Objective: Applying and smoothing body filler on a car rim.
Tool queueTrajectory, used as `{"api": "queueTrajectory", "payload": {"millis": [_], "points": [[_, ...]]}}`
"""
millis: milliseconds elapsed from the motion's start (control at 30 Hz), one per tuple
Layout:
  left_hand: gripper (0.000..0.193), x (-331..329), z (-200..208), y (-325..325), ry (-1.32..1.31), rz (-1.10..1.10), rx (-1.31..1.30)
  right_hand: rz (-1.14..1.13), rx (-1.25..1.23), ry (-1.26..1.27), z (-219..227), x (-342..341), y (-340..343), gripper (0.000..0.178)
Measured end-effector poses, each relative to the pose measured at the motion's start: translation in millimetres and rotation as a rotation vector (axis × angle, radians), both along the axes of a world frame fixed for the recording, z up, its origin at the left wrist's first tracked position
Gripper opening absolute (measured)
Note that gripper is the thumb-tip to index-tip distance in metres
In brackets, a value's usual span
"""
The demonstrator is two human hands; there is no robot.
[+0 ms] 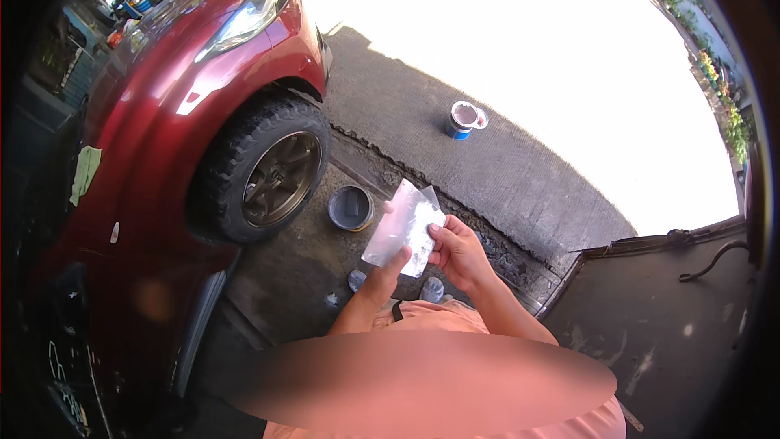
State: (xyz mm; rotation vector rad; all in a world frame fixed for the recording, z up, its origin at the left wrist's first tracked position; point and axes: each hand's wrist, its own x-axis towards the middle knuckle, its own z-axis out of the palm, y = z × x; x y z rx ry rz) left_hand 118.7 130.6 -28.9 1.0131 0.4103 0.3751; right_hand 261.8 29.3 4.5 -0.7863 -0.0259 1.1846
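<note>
Two thin, overlapping translucent plastic sheets (392, 232), one smeared or glaring white, are held up in front of my waist. My left hand (385, 275) grips their lower left part, thumb in front, with a fingertip showing past the left edge. On the right side my right hand (461, 254) pinches the sheets between thumb and fingers. Whether they are separate sheets or a folded one is hard to tell. A dark round bucket (351, 209) stands on the ground just beyond my left hand, with something dark and flat inside.
To my left is a dark red car (162, 106) with a knobbly front tyre (268, 167) and a light green cloth (85, 175) on its body. An open blue-and-white can (460, 132) stands on the shaded concrete ahead. A dark metal panel (658, 309) is at my right.
</note>
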Motion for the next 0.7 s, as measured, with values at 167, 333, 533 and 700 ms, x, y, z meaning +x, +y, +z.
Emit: {"api": "queueTrajectory", "payload": {"millis": [167,333,533,700], "points": [[0.052,4,22,16,0.101,0.149,-0.011,0.280,-0.166,-0.159,9,-4,-8,0.032],[0.053,7,26,13,-0.095,0.433,-0.186,0.365,-0.104,-0.041,-16,-10,-25,0.045],[0.061,4,25,3,-0.096,0.384,-0.244,0.291,-0.107,-0.059,-20,-27,-17,0.040],[0.066,-4,40,-19,-0.119,0.344,-0.268,0.006,0.015,-0.122,-29,-31,-11,0.040]]}}
